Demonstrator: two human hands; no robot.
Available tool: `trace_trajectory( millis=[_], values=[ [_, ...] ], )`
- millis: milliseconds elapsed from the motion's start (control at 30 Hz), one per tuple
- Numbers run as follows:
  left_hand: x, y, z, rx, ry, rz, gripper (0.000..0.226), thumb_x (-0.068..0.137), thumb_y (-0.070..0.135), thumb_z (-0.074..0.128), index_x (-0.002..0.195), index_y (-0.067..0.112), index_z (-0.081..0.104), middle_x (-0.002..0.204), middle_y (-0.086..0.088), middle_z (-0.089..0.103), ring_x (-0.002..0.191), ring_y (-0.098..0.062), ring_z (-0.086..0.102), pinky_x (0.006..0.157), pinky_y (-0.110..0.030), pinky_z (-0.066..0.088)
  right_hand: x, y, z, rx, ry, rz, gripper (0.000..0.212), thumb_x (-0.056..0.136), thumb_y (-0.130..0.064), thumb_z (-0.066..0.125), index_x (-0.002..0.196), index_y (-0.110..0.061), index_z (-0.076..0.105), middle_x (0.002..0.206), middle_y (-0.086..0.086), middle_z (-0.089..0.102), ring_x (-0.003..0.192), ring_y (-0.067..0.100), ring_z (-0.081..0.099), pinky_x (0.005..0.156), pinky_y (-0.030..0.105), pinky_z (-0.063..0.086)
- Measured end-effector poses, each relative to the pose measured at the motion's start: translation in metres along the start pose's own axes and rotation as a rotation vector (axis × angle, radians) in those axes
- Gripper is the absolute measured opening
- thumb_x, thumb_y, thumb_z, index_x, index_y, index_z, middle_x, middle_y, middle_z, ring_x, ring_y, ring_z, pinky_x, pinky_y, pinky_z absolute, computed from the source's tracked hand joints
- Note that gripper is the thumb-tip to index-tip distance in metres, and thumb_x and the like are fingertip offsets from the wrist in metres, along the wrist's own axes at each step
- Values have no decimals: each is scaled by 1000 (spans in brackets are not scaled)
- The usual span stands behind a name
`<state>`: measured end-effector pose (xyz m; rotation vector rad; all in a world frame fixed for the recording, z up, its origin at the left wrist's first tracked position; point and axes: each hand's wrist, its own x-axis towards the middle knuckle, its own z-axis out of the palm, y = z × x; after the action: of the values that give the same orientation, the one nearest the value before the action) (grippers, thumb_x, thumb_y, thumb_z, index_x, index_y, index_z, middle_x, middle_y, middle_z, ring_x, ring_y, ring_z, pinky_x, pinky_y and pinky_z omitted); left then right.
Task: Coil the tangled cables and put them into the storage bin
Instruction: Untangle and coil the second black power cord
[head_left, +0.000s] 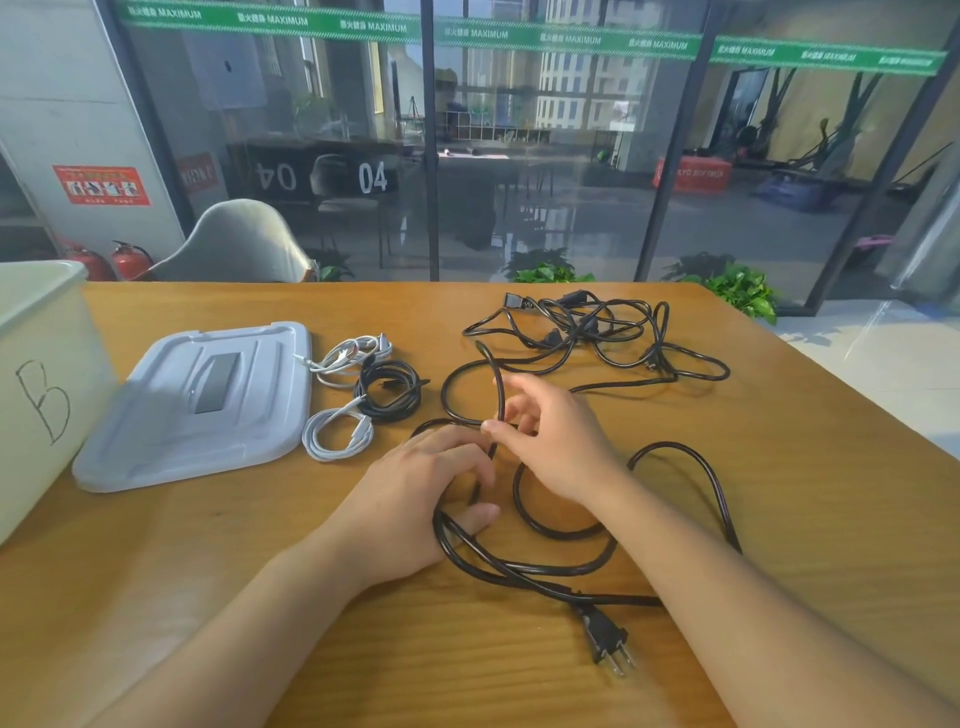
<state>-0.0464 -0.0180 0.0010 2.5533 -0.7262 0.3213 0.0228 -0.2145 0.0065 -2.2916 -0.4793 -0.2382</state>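
A black power cable (524, 569) lies in loose loops on the wooden table (779, 467), its plug (605, 636) near the front edge. My left hand (421, 499) grips a bundle of its loops. My right hand (556, 441) pinches a strand of the same cable just above the left hand. A tangle of black cables (597, 332) lies farther back. A coiled black cable (388, 389) and two white coiled cables (340, 434) (348, 356) rest left of my hands. The white storage bin (36, 384), marked "B", stands at the far left.
The bin's grey lid (208, 405) lies flat between the bin and the small coils. A pale chair (239, 244) stands behind the table's far edge, before a glass wall. Green plants (743, 288) sit beyond the table's far right corner.
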Motion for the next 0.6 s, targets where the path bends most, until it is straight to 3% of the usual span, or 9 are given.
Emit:
trace_trajectory(
  millis=[100, 167, 267, 333, 467, 533, 600],
  values=[
    [0, 1, 0, -13, 22, -12, 38, 89, 48, 74, 123, 37, 60, 138, 21, 54, 127, -2, 50, 104, -36, 49, -1, 2, -1, 19, -22, -22, 41, 96, -30, 71, 136, -31, 63, 91, -15, 72, 75, 4, 58, 78, 29, 54],
    [0, 1, 2, -18, 83, -46, 68, 85, 48, 79, 143, 36, 46, 145, 18, 48, 132, -4, 47, 110, -37, 47, -4, 2, -2, 24, -24, -61, 36, 98, -25, 69, 132, -35, 66, 90, -14, 70, 76, 5, 59, 75, 26, 54],
    [-1, 1, 3, -3, 181, -115, 123, 74, 53, 87, 164, 31, 6, 169, 9, 14, 155, -13, 20, 124, -35, 26, -8, 3, -3, 66, -59, -113, 34, 102, -22, 65, 130, -40, 68, 100, -18, 70, 88, 5, 63, 77, 21, 53],
    [0, -1, 3, 6, 210, -141, 141, 69, 61, 88, 164, 31, -11, 173, 9, -6, 160, -14, 3, 124, -34, 15, -11, 3, -7, 113, -96, -147, 32, 104, -21, 63, 128, -39, 71, 105, -19, 69, 93, 8, 63, 78, 19, 50],
    [0, -6, 4, 23, 213, -144, 144, 67, 63, 88, 164, 30, -12, 172, 13, -12, 157, -2, -8, 120, -18, 0, -17, 3, -13, 148, -178, -233, 28, 103, -10, 63, 112, -32, 79, 107, -19, 68, 102, 10, 63, 80, 20, 47],
    [1, -6, 3, 26, 197, -114, 134, 69, 59, 89, 165, 29, 2, 173, 14, -5, 157, 0, -3, 119, -14, 1, -19, 0, -13, 141, -203, -263, 34, 101, -2, 62, 105, -31, 80, 107, -20, 68, 104, 9, 62, 82, 17, 44],
    [0, -4, 2, 10, 166, -73, 110, 72, 55, 89, 159, 28, 27, 170, 15, 15, 155, 1, 9, 124, -20, 13, -20, -1, -15, 116, -219, -300, 37, 99, 0, 62, 102, -32, 81, 109, -19, 68, 104, 10, 62, 84, 18, 45]
  ],
)
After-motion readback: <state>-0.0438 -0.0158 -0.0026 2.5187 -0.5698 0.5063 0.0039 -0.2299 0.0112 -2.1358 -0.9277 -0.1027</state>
